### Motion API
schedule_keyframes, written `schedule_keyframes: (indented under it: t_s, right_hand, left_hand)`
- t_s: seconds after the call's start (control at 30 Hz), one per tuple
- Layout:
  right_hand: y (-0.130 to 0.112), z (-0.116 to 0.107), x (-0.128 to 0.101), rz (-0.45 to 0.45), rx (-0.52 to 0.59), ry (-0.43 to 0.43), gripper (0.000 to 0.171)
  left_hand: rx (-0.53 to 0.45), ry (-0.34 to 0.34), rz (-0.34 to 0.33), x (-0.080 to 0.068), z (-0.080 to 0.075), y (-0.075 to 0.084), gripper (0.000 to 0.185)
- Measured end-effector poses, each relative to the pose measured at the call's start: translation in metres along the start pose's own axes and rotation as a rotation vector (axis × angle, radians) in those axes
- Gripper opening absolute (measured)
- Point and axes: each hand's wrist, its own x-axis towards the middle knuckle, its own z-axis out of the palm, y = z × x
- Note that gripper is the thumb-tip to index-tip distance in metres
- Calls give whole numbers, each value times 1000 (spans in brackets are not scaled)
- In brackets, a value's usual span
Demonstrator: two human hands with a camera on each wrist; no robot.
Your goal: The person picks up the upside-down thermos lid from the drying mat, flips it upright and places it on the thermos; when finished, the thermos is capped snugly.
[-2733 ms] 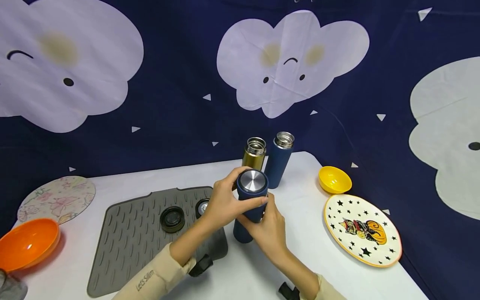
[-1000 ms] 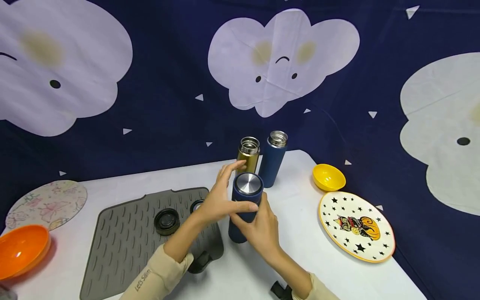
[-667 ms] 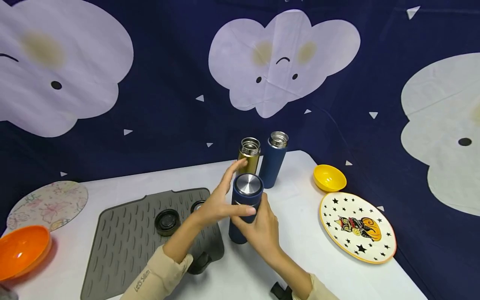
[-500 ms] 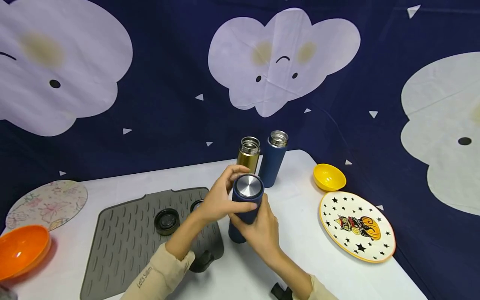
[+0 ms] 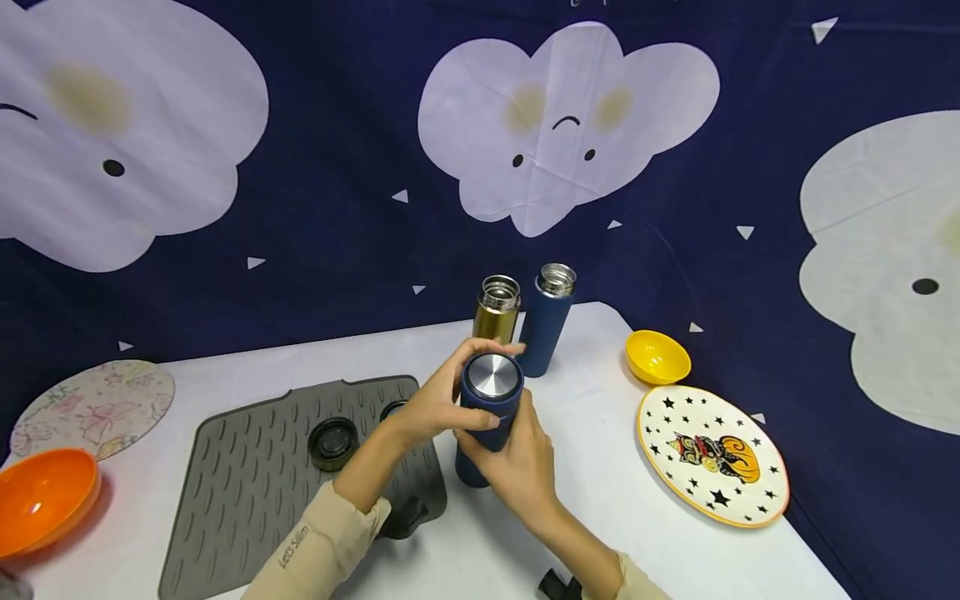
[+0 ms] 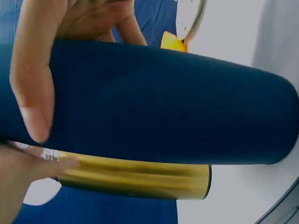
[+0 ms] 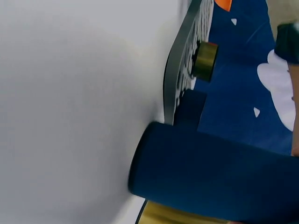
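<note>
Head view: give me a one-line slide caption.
Left hand grips the cap of a blue flask, right hand holds its body, beside two open flasks.

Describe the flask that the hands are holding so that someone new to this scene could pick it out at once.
On the white table, just right of the grey ribbed mat, three slim flasks stand close together. It is the nearest one, a navy flask with the left hand round its top and the right hand round its body. Unlike the gold flask and the other navy flask behind it, which are open-mouthed, it wears a steel-topped cap.
</note>
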Motion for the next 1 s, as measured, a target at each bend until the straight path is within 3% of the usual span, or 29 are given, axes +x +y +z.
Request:
schedule_keyframes:
  t_s: [0.07, 0.13, 0.2, 0.27, 0.3, 0.33, 0.43, 0.5, 0.53, 0.57, 0.63, 0.73, 0.8, 0.87, 0.9, 0.93, 1.0]
  right_hand:
    - [1, 0, 0, 13, -8, -1, 69]
    - [1, 1, 0, 21, -23, 3, 66]
    - [1, 1, -1, 15, -28, 5, 63]
    - [1, 1, -1, 1, -8, 8, 64]
    - [2, 2, -2, -5, 4, 10, 66]
    - [2, 2, -2, -10, 23, 6, 68]
    - [2, 1, 0, -5, 97, -28, 72]
    - [2, 1, 1, 11, 130, -54, 71]
    - [2, 1, 1, 19, 141, -63, 70]
    - [2, 2, 1, 29, 145, -71, 70]
    - [2, 2, 0, 40, 125, -64, 71]
    - [1, 3, -2, 37, 53, -40, 69]
    - [0, 4, -2, 19, 3, -24, 58]
    - [-1, 4, -1, -2, -30, -8, 53]
    - [-1, 3, -1, -9, -24, -5, 52]
    - [0, 3, -1, -18, -15, -4, 53]
    - [0, 3, 0, -18, 16, -16, 62]
  left_hand:
    - [73, 58, 5, -2, 4, -2, 90]
    - [188, 186, 12, -4, 13, -3, 96]
    - [302, 321, 20, -4, 24, -7, 91]
    - [342, 370, 38, -1, 28, -9, 77]
    - [326, 350, 45, 1, 27, -10, 71]
    - [280, 288, 61, 3, 22, -11, 66]
    - [57, -54, 61, 13, -5, -15, 64]
    - [-42, -249, -7, 18, -21, -17, 72]
    - [-57, -299, -41, 19, -26, -18, 79]
    - [-56, -307, -70, 17, -28, -18, 88]
    - [-15, -193, -72, 10, -22, -18, 97]
    - [103, 164, 18, -8, 6, -20, 110]
    - [251, 422, 83, -15, 29, -21, 114]
    - [397, 600, 98, -16, 44, -22, 108]
    - [445, 629, 92, -14, 47, -22, 100]
    - [446, 611, 88, -12, 45, -21, 90]
    - [352, 440, 102, -6, 31, -18, 72]
